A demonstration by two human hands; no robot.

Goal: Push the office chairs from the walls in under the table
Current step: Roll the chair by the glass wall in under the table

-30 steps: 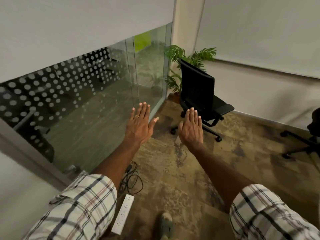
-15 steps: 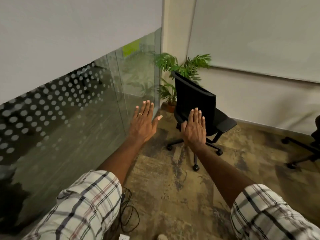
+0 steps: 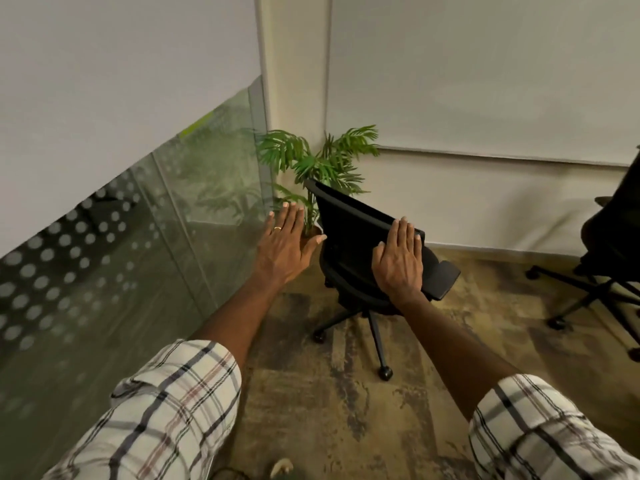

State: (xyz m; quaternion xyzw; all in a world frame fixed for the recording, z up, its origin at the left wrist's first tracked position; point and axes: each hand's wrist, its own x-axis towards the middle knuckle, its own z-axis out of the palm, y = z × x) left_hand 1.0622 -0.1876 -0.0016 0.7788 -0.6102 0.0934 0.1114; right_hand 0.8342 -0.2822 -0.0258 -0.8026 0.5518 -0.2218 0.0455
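Observation:
A black office chair [image 3: 349, 230] on castors stands in the room's corner, its backrest turned toward me. Both my arms reach out toward it. My left hand [image 3: 285, 247] is open with fingers spread, just left of the backrest's edge, thumb close to it. My right hand [image 3: 400, 259] is flat and open in front of the right part of the backrest; whether it touches is unclear. A second black chair [image 3: 609, 251] shows partly at the right edge. No table is in view.
A potted palm [image 3: 318, 164] stands in the corner right behind the chair. A glass partition with a dotted film [image 3: 121, 244] runs along the left. White walls close the back. Patterned carpet [image 3: 311, 393] spreads between me and the chairs.
I have come closer to the corner chair, which now looks much larger. Both hands stayed open and stretched forward and now reach the backrest. The power strip and cable have left the view.

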